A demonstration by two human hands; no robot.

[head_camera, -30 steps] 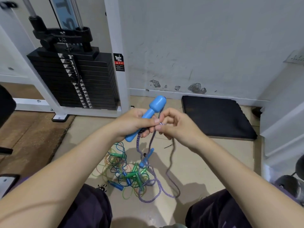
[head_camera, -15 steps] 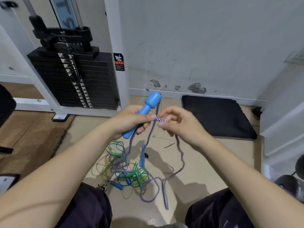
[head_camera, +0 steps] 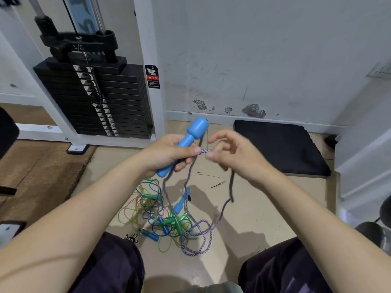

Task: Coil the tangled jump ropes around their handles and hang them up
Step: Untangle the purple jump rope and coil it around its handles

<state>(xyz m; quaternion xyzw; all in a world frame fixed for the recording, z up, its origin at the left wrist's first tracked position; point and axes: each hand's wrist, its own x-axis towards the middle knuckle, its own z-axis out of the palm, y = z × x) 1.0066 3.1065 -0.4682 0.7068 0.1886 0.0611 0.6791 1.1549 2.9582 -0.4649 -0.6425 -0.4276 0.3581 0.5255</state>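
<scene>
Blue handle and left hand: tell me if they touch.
Touching. The head view shows the left hand with its fingers curled round the blue handle.

Both bare forearms reach forward. The left hand point(head_camera: 169, 154) curls in a grip with its thumb extended; the right hand point(head_camera: 234, 157) pinches, its upper fingers raised.

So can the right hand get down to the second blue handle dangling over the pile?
Probably yes: the small blue plastic handle hangs uncovered below the right hand, which would first have to release the purple-and-white braided rope.
</scene>
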